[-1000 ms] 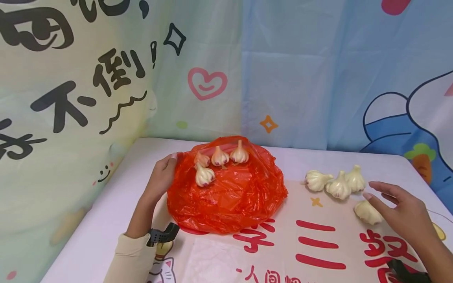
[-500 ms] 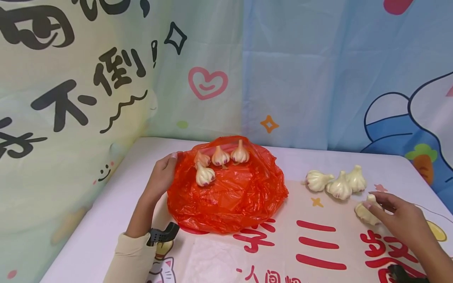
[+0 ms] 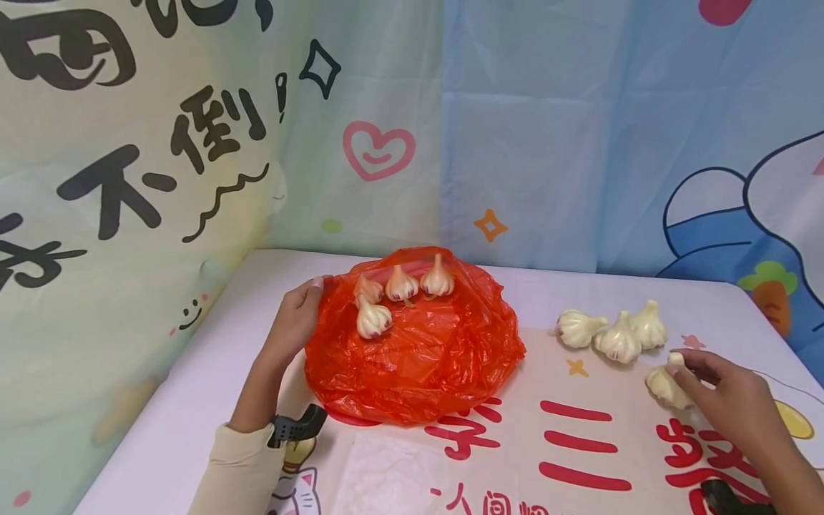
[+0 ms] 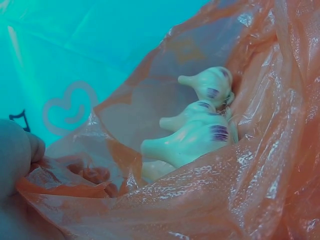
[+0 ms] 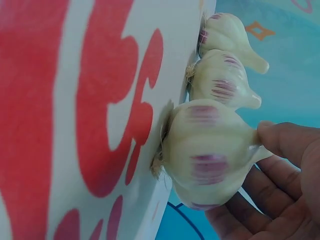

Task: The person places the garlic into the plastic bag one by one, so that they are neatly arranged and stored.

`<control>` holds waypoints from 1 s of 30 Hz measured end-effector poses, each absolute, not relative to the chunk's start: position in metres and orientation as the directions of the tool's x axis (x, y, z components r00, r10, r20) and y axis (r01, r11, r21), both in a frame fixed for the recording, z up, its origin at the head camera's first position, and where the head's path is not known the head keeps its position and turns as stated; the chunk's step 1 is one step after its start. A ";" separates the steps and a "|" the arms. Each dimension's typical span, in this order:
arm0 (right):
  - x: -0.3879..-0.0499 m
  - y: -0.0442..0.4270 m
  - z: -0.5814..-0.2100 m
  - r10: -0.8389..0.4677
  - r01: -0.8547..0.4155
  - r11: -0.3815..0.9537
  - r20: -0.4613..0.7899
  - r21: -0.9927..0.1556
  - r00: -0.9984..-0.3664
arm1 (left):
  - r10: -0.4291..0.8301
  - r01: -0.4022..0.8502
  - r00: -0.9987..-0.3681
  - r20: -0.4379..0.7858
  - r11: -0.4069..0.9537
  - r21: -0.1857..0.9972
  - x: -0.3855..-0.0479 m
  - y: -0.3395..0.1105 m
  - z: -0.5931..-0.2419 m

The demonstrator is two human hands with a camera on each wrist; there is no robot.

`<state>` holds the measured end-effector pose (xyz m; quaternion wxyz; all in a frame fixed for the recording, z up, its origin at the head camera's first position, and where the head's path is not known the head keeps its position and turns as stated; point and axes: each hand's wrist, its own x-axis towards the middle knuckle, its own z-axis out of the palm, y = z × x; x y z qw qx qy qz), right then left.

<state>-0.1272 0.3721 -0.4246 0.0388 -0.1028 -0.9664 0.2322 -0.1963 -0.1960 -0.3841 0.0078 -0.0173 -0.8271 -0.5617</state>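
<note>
My left hand (image 3: pixel 297 320) grips the left rim of a red plastic bag (image 3: pixel 425 372), which is spread open on the table. Inside it, toward the back, lie several garlic bulbs (image 3: pixel 373 319); the left wrist view shows these bulbs (image 4: pixel 192 142) with purple streaks, leaning against the film. At the right, my right hand (image 3: pixel 734 390) pinches a garlic bulb (image 3: pixel 666 388) by its neck. In the right wrist view the thumb lies on the neck of this bulb (image 5: pixel 207 150), fingers behind it, with its roots at the printed mat.
Three more garlic bulbs (image 3: pixel 616 338) sit close together just beyond the right hand. A printed mat (image 3: pixel 515 443) with red characters covers part of the white table (image 3: pixel 193 422). Printed cloth (image 3: pixel 528 143) hangs behind and at the left.
My right hand has come down a little and taken the nearest garlic bulb by its neck, tilting it more upright. The left hand and the bag stay in place.
</note>
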 end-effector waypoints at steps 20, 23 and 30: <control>-0.127 0.337 -0.407 0.116 0.027 0.846 0.134 -0.532 -0.984 | 0.011 0.066 -0.998 0.066 0.392 0.917 -0.196 -0.196 -0.385; -0.127 0.330 -0.404 0.105 -0.004 0.840 0.170 -0.542 -0.980 | 0.015 0.066 -0.998 0.065 0.390 0.918 -0.196 -0.196 -0.383; -0.130 0.320 -0.398 0.076 -0.043 0.819 0.184 -0.572 -0.980 | 0.014 0.059 -0.998 0.058 0.380 0.923 -0.196 -0.195 -0.382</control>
